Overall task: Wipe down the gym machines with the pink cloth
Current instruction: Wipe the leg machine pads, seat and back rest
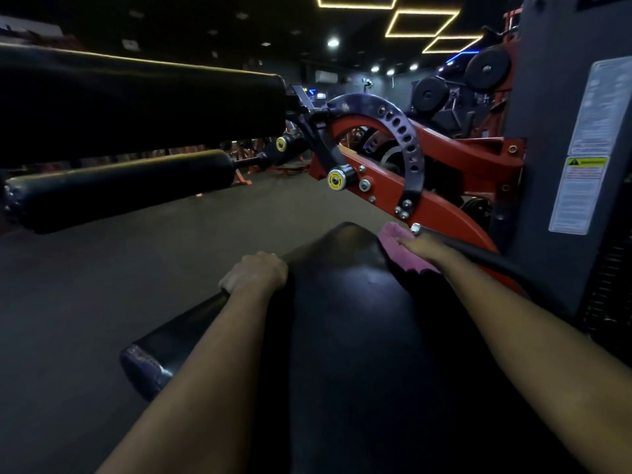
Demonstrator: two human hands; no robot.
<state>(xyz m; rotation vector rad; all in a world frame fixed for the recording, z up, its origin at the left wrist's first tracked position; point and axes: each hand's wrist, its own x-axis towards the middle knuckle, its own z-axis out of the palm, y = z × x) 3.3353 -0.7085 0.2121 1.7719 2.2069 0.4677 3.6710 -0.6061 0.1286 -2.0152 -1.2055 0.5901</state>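
The right hand [415, 242] is being laid flat, fingers together, on the pink cloth [400, 249], which is being pressed against the far right edge of the black padded seat [352, 302]. A ring [415, 228] is being worn on one finger of that hand. The cloth is being kept between the palm and the pad, with its bunched end showing beyond the fingertips and a ragged edge lying under the wrist.

The left hand [254, 273] is being curled shut around a black handle bar [171, 340] that is sticking out from the left side of the seat; the bar's rounded end cap is being pointed down and to the left. Both bare forearms are being stretched forward over the pad.

Beyond the seat, a red machine frame [441, 206] is being shown with a curved black plate of adjustment holes [407, 138] and a yellow-capped pin [337, 180]. To the left, a black foam roller [119, 189] is being held under a larger black pad [136, 100]. At the right, a grey column [547, 131] is being seen with a white warning label [581, 186]. The grey floor [102, 275] is being spread out underneath.
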